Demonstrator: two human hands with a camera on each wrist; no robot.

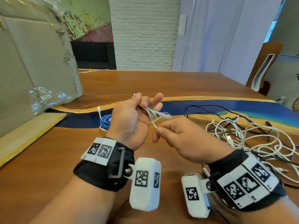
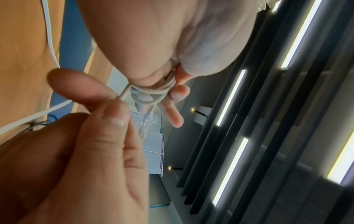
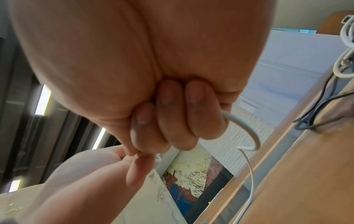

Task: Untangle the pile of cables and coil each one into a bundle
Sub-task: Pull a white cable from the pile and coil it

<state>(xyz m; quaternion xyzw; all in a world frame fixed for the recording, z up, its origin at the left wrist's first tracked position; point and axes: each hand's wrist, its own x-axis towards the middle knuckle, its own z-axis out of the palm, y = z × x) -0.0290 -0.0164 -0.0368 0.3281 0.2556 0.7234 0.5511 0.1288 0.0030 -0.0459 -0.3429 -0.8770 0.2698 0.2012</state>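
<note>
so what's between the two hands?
Head view: a short run of thin white cable spans from the left hand holding its small coil to the right hand pinching it.

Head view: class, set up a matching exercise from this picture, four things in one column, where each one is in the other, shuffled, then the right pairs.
Things
1. white cable
2. blue cable
3. cable pile
4. cardboard box

Places
A. loose tangle on the table, right of the right hand
B. standing at the table's far left
C. held between both hands, looped in the left hand
D. bundled on the table, beyond the left wrist

Pairs: 1-C, 2-D, 3-A, 4-B
</note>
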